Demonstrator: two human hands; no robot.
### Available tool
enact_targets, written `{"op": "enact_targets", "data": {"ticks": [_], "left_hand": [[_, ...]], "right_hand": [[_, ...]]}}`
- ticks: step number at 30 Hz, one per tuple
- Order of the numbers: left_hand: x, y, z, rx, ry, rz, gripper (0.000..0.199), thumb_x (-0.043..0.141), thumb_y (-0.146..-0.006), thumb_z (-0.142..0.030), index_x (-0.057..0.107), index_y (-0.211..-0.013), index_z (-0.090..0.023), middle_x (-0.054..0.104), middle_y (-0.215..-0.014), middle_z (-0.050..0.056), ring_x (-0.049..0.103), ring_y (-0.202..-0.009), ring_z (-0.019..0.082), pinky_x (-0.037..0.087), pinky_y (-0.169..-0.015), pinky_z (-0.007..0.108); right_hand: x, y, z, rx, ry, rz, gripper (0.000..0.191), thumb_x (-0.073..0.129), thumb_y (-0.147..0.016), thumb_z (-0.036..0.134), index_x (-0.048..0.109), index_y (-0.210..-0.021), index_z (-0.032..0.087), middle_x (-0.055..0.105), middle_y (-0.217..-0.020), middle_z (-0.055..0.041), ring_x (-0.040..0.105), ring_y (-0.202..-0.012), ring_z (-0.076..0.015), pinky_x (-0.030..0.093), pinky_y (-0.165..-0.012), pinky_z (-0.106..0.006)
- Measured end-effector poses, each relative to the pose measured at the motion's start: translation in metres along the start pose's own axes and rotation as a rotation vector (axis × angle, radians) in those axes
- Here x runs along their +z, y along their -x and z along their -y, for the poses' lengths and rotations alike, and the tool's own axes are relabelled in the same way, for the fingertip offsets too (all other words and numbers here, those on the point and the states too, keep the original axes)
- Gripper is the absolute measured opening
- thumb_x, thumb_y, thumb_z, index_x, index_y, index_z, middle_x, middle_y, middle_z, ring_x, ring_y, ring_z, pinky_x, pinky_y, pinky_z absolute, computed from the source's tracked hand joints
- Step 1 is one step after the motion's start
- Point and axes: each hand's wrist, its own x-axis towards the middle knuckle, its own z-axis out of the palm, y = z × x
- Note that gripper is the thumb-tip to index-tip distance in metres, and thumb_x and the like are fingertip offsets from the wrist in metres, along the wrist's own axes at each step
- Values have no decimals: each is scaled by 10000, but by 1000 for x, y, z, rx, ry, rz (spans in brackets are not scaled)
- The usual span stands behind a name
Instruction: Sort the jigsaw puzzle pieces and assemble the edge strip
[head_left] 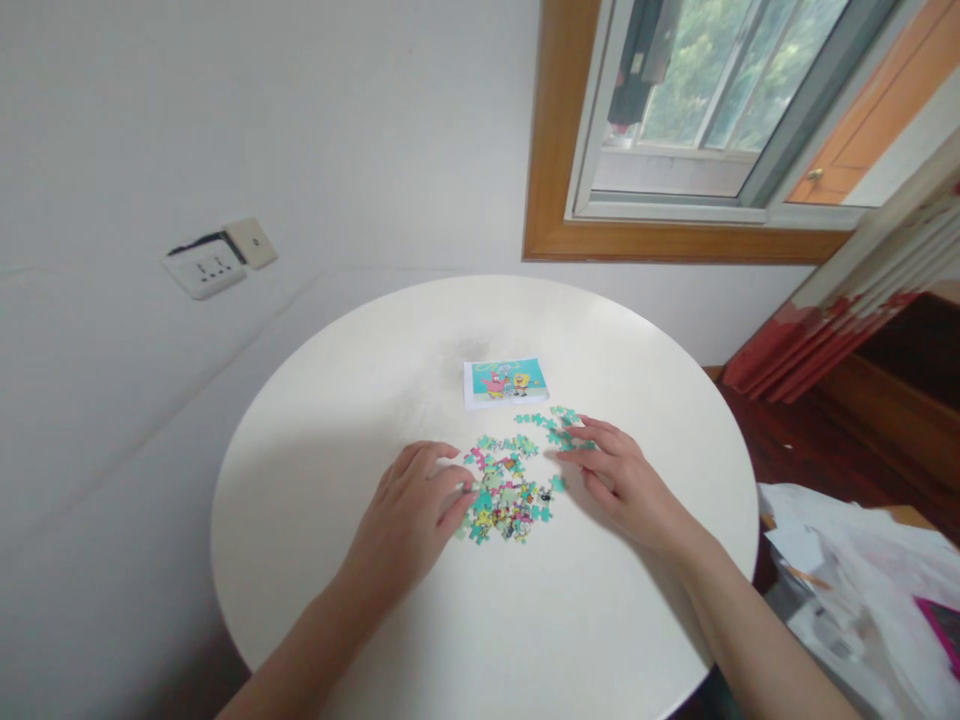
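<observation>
At a round white table, working with puzzle pieces in a loose heap between both hands. Holding the left hand at the heap's left edge, fingers curled, thumb close to forefinger; hard to make out whether pinching a piece. Holding the right hand with fingers loosely spread, fingertips at some scattered pieces right of the heap. Facing a cartoon picture card lying just beyond the pieces.

From where I stand: worktop clear left, right and beyond the picture card; near side blocked by puzzle pieces.
</observation>
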Motion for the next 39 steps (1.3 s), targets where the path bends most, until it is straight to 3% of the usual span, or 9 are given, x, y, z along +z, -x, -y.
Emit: {"op": "enact_targets", "data": {"ticks": [6,14,22,27,39], "left_hand": [[10,1,-2,-14,49,29,77,670,-863,-273,655,-906,-211,568,-1070,76,524,-1061,266,478,-926,444],[15,1,1,-8,105,59,55,675,-852,-223,633,-881,-203,556,-1064,72,505,-1062,267,470,-915,438],[3,2,9,7,102,15,109,568,-925,-234,671,-957,-226,570,-1067,70,517,-1079,247,443,-944,403],[-7,14,7,0,128,90,62,581,-908,-229,639,-918,-208,569,-1027,67,523,-1022,241,456,-888,384],[-1,30,-2,11,141,48,171,679,-859,-229,577,-995,-213,565,-1020,59,503,-1078,270,454,-910,401]], "right_hand": [[0,0,-1,-3,-12,2,463,473,-853,89,668,-1208,314,606,-1325,-51,456,-1339,-271,406,-1084,-535],[1,1,-3,-11,-9,6,456,475,-860,96,659,-1210,322,607,-1324,-37,466,-1330,-262,415,-1076,-537],[0,0,0,-11,-26,9,446,464,-863,83,664,-1198,300,611,-1311,-56,465,-1329,-264,418,-1074,-526],[0,0,-2,-30,-67,-2,464,463,-860,72,654,-1211,308,609,-1308,-52,467,-1322,-259,424,-1067,-530],[0,-1,-2,-35,-79,-11,460,467,-854,55,662,-1191,300,616,-1296,-55,479,-1310,-254,430,-1062,-526]]}}
